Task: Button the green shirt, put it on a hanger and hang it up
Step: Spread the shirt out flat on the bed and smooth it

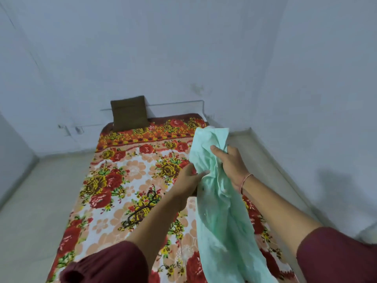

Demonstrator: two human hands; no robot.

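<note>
Bare-walled room, floral bed (114,180). Right hand (232,162) grips the bunched green shirt (222,221) above the bed's right side; left hand (191,177) pinches its edge. Hanger (140,209) lies mid-bed. Suggest: spread shirt flat on bed, align plackets, button collar-down.

Light's pretty flat and soft, a bit dim, with a cool bluish cast over the walls (183,48). The only real shadow is a fuzzy dark patch on the wall well right of the fingers (204,173). The left hand (189,178) and the green shirt (220,211) beside it are smeared with motion blur. The wide lens bends the bed (126,160) edges and wall corners outward, and the sleeves (106,264) below the fingers go soft.
</note>
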